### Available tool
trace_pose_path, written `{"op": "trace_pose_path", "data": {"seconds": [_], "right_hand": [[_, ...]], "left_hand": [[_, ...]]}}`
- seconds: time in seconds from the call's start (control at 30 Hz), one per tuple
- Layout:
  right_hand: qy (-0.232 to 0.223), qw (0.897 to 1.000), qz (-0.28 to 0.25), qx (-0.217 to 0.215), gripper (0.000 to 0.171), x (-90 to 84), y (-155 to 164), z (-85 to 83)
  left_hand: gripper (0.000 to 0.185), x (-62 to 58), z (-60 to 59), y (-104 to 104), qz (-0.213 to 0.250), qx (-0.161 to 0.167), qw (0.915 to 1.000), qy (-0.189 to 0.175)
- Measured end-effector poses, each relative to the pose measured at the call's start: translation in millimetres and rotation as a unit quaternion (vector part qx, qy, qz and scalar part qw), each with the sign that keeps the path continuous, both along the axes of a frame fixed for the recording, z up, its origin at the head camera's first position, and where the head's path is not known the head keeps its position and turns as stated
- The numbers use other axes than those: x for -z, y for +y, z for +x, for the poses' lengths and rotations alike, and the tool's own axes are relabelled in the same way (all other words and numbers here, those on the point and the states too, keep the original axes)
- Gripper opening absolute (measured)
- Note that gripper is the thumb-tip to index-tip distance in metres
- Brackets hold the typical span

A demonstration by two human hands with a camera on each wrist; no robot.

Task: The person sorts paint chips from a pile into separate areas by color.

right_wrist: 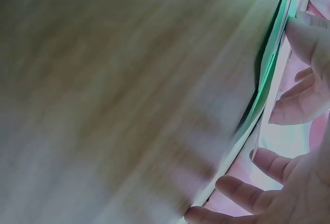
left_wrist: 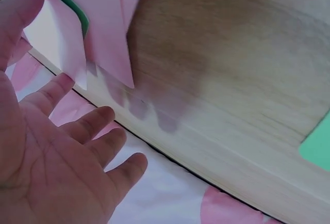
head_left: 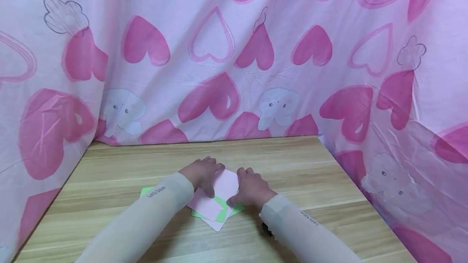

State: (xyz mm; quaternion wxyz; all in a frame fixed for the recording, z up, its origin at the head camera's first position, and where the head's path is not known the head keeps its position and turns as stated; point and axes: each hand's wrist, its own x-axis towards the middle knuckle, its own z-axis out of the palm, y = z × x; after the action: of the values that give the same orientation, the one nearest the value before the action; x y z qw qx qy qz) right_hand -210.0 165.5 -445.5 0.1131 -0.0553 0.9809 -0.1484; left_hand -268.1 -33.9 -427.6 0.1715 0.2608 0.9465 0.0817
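Several pink cards (head_left: 226,182) and green cards (head_left: 237,209) lie overlapped in a loose pile between the two hands. On the pile's left side, my left hand (head_left: 204,175) holds a pink card (left_wrist: 64,43) by its edges between thumb and forefinger; its other fingers are spread apart. My right hand (head_left: 253,188) grips the right side of the pile, with its thumb and forefinger at a pink card's edge (right_wrist: 269,108). Green edges (right_wrist: 268,69) show beside that card in the right wrist view. The hands partly hide the pile in the head view.
Another green card (head_left: 147,190) lies apart on the wooden table (head_left: 292,161), partly behind the left sleeve. A small black object (head_left: 267,229) shows by the right sleeve. Heart-print curtains (head_left: 204,100) stand along the table's back and sides.
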Motion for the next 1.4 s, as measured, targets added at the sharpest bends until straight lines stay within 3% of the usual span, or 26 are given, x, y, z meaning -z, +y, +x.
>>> {"op": "trace_pose_path", "data": {"seconds": [0.3,0.57,0.93,1.4], "right_hand": [[0.001,0.999,-0.037,-0.008,0.107,-1.5,9.3,-2.8],[-0.007,0.998,-0.062,-0.03,0.098,-26.0,34.8,-4.0],[-0.03,0.997,-0.045,-0.058,0.098,-33.2,76.4,-8.8],[-0.037,0.998,-0.028,-0.048,0.098,-35.3,121.4,1.4]], "left_hand": [[0.093,-3.1,1.8,1.3,0.014,0.039,0.9981,0.045],[0.09,-12.0,7.8,20.4,0.004,0.056,0.9932,0.101],[0.089,-18.0,26.6,54.5,0.037,0.028,0.9938,0.101],[0.084,-4.2,44.4,103.1,0.027,0.007,0.9915,0.127]]}}
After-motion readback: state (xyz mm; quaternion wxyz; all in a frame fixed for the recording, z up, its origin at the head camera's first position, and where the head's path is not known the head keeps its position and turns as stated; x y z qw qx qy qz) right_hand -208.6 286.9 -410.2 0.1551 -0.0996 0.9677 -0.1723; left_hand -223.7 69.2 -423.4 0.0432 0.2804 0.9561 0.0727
